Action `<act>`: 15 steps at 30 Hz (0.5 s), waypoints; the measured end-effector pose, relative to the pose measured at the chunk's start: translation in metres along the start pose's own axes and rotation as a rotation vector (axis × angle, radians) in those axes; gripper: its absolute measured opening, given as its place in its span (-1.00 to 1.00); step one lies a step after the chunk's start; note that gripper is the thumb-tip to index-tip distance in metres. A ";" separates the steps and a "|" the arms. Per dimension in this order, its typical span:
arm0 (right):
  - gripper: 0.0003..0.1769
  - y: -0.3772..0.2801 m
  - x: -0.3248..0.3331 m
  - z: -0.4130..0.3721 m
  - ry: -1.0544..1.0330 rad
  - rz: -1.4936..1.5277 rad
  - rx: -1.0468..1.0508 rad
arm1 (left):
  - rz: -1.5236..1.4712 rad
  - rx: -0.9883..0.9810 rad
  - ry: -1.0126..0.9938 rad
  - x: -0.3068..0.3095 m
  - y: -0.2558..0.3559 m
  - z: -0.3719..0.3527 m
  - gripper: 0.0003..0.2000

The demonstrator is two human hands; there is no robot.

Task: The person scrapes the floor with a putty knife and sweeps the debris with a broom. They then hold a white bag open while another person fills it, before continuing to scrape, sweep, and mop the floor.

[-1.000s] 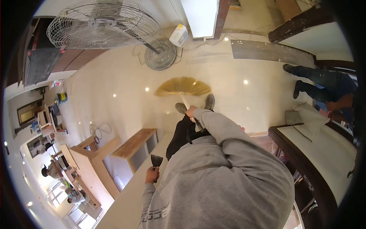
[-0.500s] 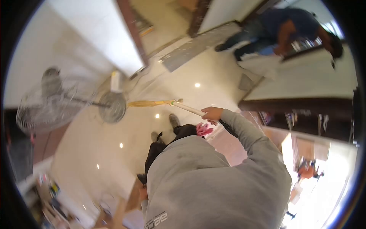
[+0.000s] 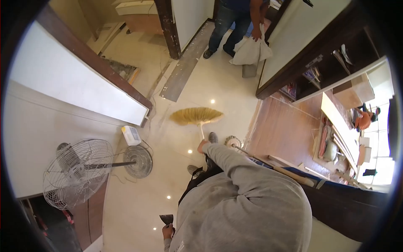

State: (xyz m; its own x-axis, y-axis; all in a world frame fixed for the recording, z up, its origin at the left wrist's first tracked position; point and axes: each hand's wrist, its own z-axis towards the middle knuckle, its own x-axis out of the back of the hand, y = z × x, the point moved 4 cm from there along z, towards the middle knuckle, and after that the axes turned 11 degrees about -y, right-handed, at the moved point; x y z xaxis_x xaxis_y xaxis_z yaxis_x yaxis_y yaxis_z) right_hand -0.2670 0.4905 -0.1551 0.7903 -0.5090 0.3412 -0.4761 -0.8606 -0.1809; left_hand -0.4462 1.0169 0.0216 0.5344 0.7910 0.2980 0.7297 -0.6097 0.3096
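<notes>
My right hand (image 3: 202, 145) is closed round the pale handle (image 3: 201, 132) of a soft broom. The broom's yellow bristle head (image 3: 196, 115) fans out on the glossy cream floor in front of my feet. Low at the left of the view, my left hand (image 3: 168, 232) grips a putty knife (image 3: 166, 219), its dark flared blade pointing forward. A shoe (image 3: 213, 137) of mine shows just beside the broom handle.
A standing fan (image 3: 77, 172) is on the left, its round base near a white box (image 3: 131, 135). Ahead, a person (image 3: 235, 25) holds a white sack (image 3: 252, 50) by a doorway. Shelves (image 3: 331, 63) line the right; another person (image 3: 364, 118) is farther off.
The broom has swung from pointing left to pointing forward, its bristles now spread broadside. My right hand has moved in toward my body. My left hand and the putty knife have come into clear view.
</notes>
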 end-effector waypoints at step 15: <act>-0.71 -0.051 0.012 -0.148 -0.387 0.233 0.505 | -0.141 -0.217 -0.271 -0.072 0.220 0.056 -0.78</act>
State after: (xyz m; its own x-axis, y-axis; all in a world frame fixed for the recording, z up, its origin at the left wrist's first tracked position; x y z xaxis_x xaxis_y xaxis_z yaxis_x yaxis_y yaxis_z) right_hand -0.2908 0.5311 -0.0052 0.8146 -0.5719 -0.0964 -0.4866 -0.5833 -0.6504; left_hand -0.3007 0.8285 0.0177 0.5498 0.8353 -0.0018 0.7121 -0.4676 0.5237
